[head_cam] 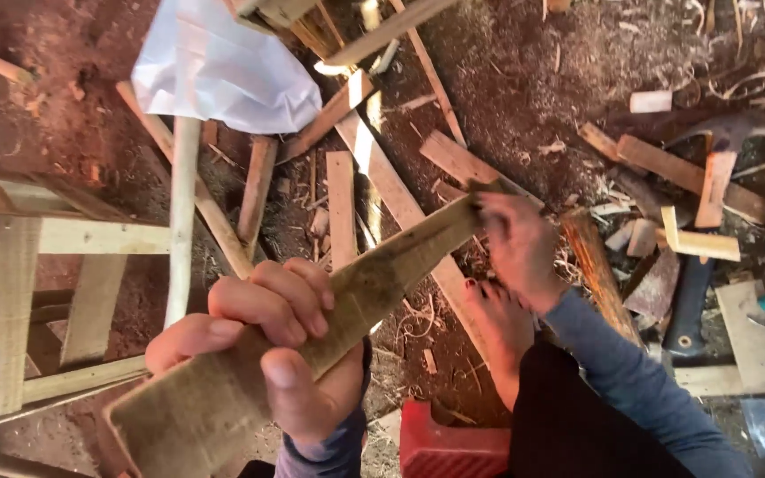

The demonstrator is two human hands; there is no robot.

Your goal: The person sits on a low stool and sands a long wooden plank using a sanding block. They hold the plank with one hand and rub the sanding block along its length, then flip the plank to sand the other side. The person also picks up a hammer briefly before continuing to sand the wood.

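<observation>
Head view: dirt floor (55, 115), wood offcuts (675, 168), shavings (577, 53).

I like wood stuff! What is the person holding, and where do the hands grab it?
A long flat wooden board. The left hand grips it around the wide near end; the right hand pinches the narrow far tip.

A grey-brown plank (312, 327) is seen over red-brown ground (55, 115); a white sheet (223, 71), blue sleeve (639, 381) and red block (449, 447) are shown.
</observation>
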